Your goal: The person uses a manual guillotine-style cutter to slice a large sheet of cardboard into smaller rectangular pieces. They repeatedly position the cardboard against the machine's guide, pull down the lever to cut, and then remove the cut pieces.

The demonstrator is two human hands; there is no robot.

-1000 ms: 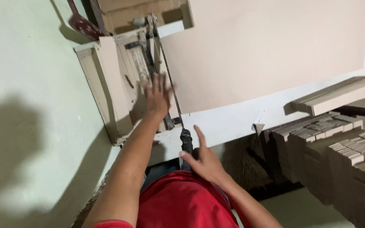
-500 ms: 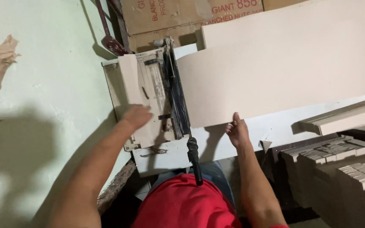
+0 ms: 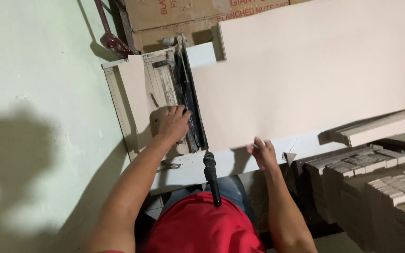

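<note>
A lever paper cutter [image 3: 132, 112] lies on a white table, its black handle [image 3: 211, 175] pointing toward my red shirt. A large beige cardboard sheet [image 3: 305, 70] spreads to the right of the blade. My left hand [image 3: 172, 124] rests on the cutter bed beside the blade bar, fingers bent, pressing a narrow beige strip [image 3: 134, 93]. My right hand [image 3: 262, 152] pinches the near edge of the big sheet.
Stacks of cut beige strips [image 3: 376, 164] fill the right side, with a bundle [image 3: 380, 126] lying across them. A brown printed carton [image 3: 183, 18] stands behind the cutter. A pale green wall [image 3: 38, 117] is on the left, with a red-handled tool [image 3: 108, 37] against it.
My left hand moved from the cutter's near left corner to the blade bar. My right hand stayed on the sheet's near edge. The view shifted slightly.
</note>
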